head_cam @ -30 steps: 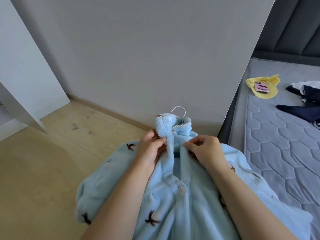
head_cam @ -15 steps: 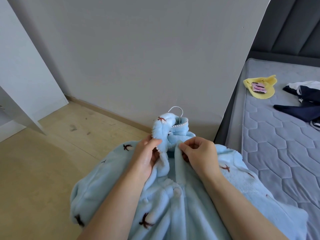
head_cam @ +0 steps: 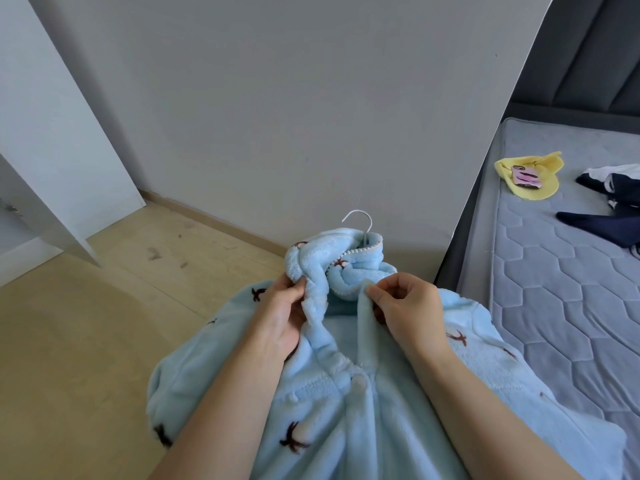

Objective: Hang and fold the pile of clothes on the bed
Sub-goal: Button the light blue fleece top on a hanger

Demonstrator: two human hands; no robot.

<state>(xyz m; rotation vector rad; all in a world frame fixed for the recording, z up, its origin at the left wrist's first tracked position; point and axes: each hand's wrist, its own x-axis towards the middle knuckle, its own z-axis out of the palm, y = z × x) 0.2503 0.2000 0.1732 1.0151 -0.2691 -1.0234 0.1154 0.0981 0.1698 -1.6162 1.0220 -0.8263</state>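
Note:
A fluffy light-blue fleece garment (head_cam: 346,410) with small brown marks lies spread in front of me, over my lap and the bed's edge. A white hanger hook (head_cam: 362,221) sticks out of its collar. My left hand (head_cam: 284,313) grips the left front edge just below the collar. My right hand (head_cam: 405,306) pinches the right front edge opposite it. The two edges are held a little apart, above a round button (head_cam: 358,381). On the mattress at the right lie a yellow garment (head_cam: 530,174) and dark navy clothes (head_cam: 609,202).
The grey quilted mattress (head_cam: 554,306) runs along the right, with a dark padded headboard (head_cam: 588,64) behind it. A grey wall panel (head_cam: 294,116) stands straight ahead. A white cabinet door (head_cam: 52,150) is at the left over the wooden floor (head_cam: 86,323).
Both hands have shifted slightly on the garment's front edges, and the opening below the collar is wider. The collar and hanger hook sit a little higher.

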